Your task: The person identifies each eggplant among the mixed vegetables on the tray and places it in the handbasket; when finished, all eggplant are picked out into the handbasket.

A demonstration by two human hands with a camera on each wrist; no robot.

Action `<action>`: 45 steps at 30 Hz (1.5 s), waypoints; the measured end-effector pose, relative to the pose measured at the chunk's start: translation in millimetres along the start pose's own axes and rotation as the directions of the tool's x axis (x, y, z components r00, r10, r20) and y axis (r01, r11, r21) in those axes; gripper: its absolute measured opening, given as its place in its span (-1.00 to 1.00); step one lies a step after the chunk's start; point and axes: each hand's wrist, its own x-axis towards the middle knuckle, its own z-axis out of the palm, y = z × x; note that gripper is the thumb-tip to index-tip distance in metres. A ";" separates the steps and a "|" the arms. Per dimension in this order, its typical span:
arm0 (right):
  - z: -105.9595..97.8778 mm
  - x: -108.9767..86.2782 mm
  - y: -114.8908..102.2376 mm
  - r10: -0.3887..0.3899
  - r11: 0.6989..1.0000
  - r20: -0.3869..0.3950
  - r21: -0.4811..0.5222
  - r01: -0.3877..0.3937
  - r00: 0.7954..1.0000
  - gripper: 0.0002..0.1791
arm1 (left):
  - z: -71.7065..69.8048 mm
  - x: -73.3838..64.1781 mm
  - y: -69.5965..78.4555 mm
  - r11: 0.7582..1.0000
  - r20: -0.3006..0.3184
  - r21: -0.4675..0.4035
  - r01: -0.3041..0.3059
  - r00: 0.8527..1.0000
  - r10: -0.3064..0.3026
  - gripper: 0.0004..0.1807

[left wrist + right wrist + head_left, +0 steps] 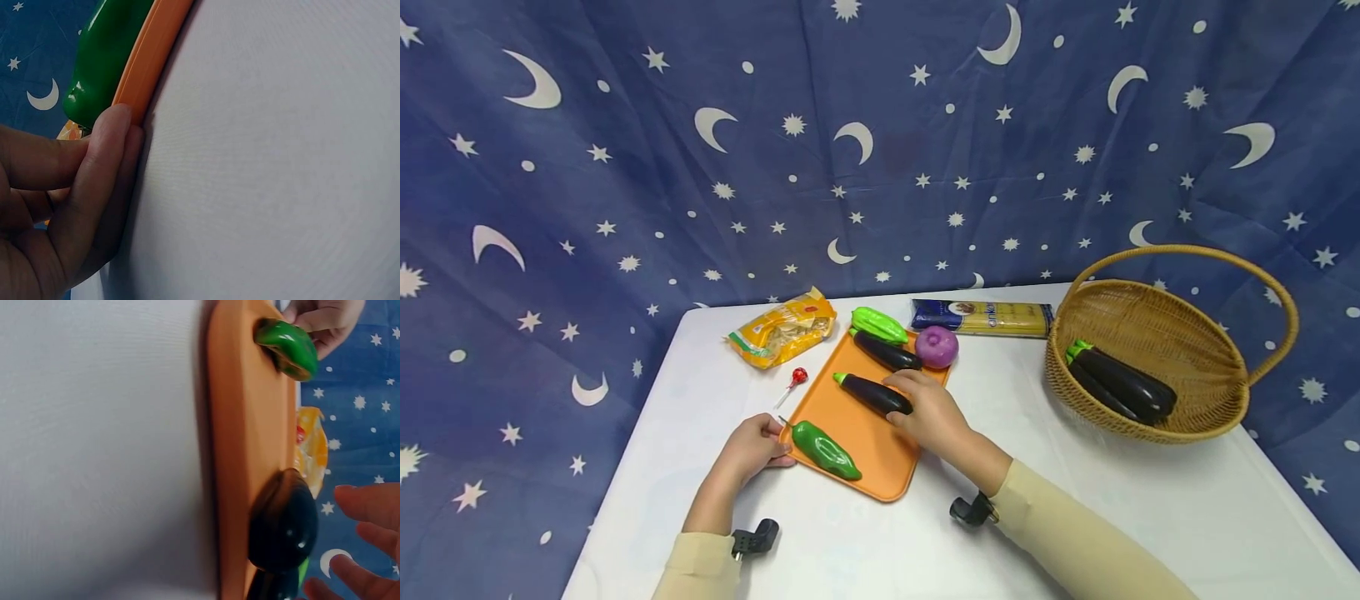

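Observation:
At the near left corner of an orange tray (880,462), my left hand (751,450) pinches the rim between thumb and fingers; the left wrist view shows that grip on the tray's edge (150,62) beside a green pepper (112,56). My right hand (936,417) hovers at the thick end of an eggplant (872,393) lying on the tray. In the right wrist view its fingers (369,503) are spread and apart from the eggplant (284,519). Farther back on the tray lie a second eggplant (887,352), a ridged light-green vegetable (878,323) and a purple onion (937,347).
A wicker basket (1150,308) with eggplants (1123,383) inside stands at the right. Behind the tray lies a spaghetti packet (1000,318). To the left are a yellow food bag (786,329) and a red lollipop (799,376). A starry curtain (880,192) hangs behind the white table.

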 end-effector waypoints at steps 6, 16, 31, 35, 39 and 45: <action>11.0 3.3 3.9 -0.007 1.000 0.015 -0.016 0.007 1.000 -0.42 | 1.3 1.5 -0.5 1.000 -0.004 -0.001 0.004 1.000 -0.004 -0.78; 20.5 5.2 6.1 0.008 0.999 0.036 -0.039 -0.006 0.999 -0.39 | 0.7 4.8 -1.2 1.000 -0.011 0.017 0.022 1.000 -0.021 -0.77; 26.7 7.3 8.3 -0.023 1.000 0.020 0.003 0.023 1.000 -0.43 | 0.6 2.2 0.5 1.000 -0.019 0.021 0.008 1.000 -0.008 -0.77; 21.7 8.5 10.0 0.058 0.993 0.042 0.102 -0.062 0.997 -0.44 | 0.6 2.4 -0.3 1.000 -0.018 0.026 0.009 1.000 -0.009 -0.76; 10.8 8.6 9.1 0.206 0.930 0.130 0.281 -0.236 0.970 -0.45 | 0.4 3.7 -1.4 1.000 -0.016 0.021 0.013 1.000 -0.013 -0.76; -8.7 8.7 6.5 0.269 0.881 0.116 0.372 -0.293 0.956 -0.47 | 0.2 3.4 -1.3 1.000 -0.007 0.018 0.015 1.000 -0.015 -0.77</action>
